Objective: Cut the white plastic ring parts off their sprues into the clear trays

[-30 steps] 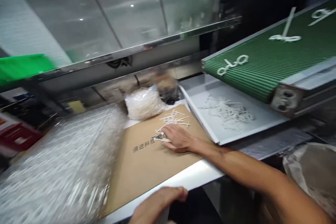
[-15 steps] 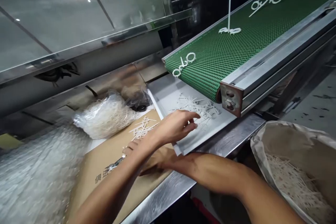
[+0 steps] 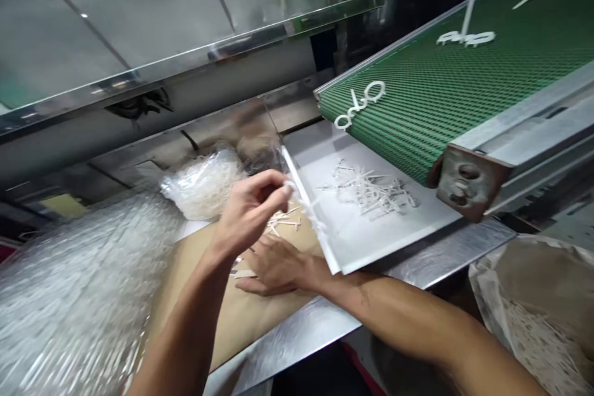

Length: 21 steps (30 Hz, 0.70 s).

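The left hand (image 3: 250, 210) is closed beside the rim of the metal tray (image 3: 408, 226), I cannot tell on what; the right hand (image 3: 276, 266) lies open on the cardboard (image 3: 241, 315). Many white plastic pieces (image 3: 371, 189) are left in the tray.

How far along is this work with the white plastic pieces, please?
Done: a large clear bag and a smaller bag look filled with white plastic pieces, and a sack holds more. In hand: the left hand pinches a small white piece at the rim of the metal tray; the right hand rests on cardboard. Left: loose pieces on the tray, the cardboard and the green conveyor belt.
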Each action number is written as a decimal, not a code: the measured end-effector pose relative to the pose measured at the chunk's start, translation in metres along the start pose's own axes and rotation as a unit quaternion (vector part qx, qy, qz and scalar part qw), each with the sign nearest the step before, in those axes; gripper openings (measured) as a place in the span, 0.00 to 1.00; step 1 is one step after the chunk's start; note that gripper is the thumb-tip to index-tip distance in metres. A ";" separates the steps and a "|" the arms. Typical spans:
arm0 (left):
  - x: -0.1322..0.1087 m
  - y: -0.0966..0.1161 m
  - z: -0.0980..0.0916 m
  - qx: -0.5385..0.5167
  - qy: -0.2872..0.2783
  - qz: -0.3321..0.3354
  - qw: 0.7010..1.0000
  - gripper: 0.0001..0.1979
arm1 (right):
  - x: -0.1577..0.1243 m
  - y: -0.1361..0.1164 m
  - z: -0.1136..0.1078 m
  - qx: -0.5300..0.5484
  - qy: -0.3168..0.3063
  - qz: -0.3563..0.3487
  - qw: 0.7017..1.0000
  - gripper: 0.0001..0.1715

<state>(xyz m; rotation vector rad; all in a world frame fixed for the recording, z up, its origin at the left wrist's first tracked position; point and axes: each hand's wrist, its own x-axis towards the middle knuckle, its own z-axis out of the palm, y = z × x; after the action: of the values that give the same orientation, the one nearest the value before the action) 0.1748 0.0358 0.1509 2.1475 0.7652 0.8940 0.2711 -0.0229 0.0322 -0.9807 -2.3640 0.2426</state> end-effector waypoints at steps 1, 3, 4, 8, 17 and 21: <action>-0.019 -0.010 -0.017 -0.005 0.066 -0.028 0.997 0.10 | 0.020 0.000 0.010 -0.011 -0.002 0.009 1.000 0.25; -0.062 -0.035 -0.045 0.010 0.188 -0.073 0.979 0.10 | 0.043 0.002 0.028 -0.026 -0.001 0.022 0.999 0.25; -0.085 -0.048 -0.056 0.023 0.237 -0.095 0.966 0.09 | 0.047 0.003 0.035 -0.033 0.001 0.031 0.999 0.24; -0.172 -0.095 -0.072 0.101 0.336 -0.182 0.919 0.08 | 0.040 0.009 0.049 -0.054 0.011 0.077 0.995 0.19; -0.258 -0.121 -0.055 0.344 0.186 -0.155 0.907 0.07 | 0.042 0.011 0.055 -0.086 0.007 0.088 0.992 0.19; -0.265 -0.112 -0.055 0.364 0.113 -0.134 0.915 0.13 | 0.042 0.014 0.056 -0.096 0.000 0.088 0.991 0.20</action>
<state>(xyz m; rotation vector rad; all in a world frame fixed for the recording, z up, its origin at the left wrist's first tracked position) -0.0517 -0.0677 -0.0024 2.4765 1.6818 0.7892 0.2240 0.0185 -0.0006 -1.2836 -2.3348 0.0822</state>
